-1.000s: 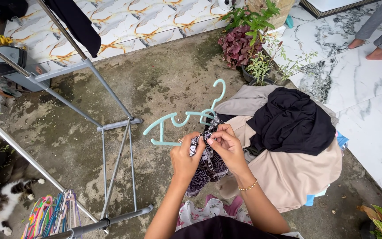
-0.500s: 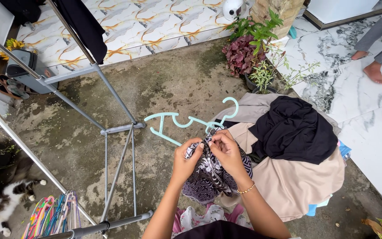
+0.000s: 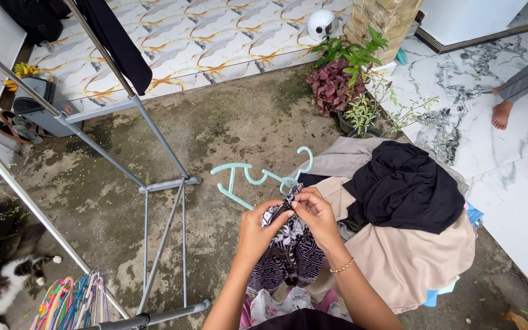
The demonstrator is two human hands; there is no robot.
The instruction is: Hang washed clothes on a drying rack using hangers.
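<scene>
Both hands meet at the top edge of a black-and-white patterned cloth (image 3: 288, 244). The left hand (image 3: 256, 227) is curled shut around a bunched fold of it, and the right hand (image 3: 316, 214) pinches the same edge between thumb and fingertips. The cloth hangs from these grips, in front of the person's knees. A pale green hanger (image 3: 258, 177) sticks out just beyond the knuckles, its hook toward the right. Its near end is hidden behind the cloth and fingers, so I cannot tell whether either hand grips it or the cloth alone carries it.

That is the first risk: if the hanger is only caught in the fabric, easing either pinch could drop it onto the damp, stained concrete floor (image 3: 227, 116), and the cloth could follow and pick up dirt. Tugging the bunched edge over the hanger arm might also snag or stretch it.

Just right of the hands sits a heap of clothes (image 3: 398, 244), beige with a black garment (image 3: 404, 183) on top; a swinging elbow could push pieces off it. To the left stands a grey drying rack (image 3: 160, 183), with a bundle of coloured hangers (image 3: 68, 299) below. A cat (image 3: 1, 287) near the rack's foot could wander underfoot.
</scene>
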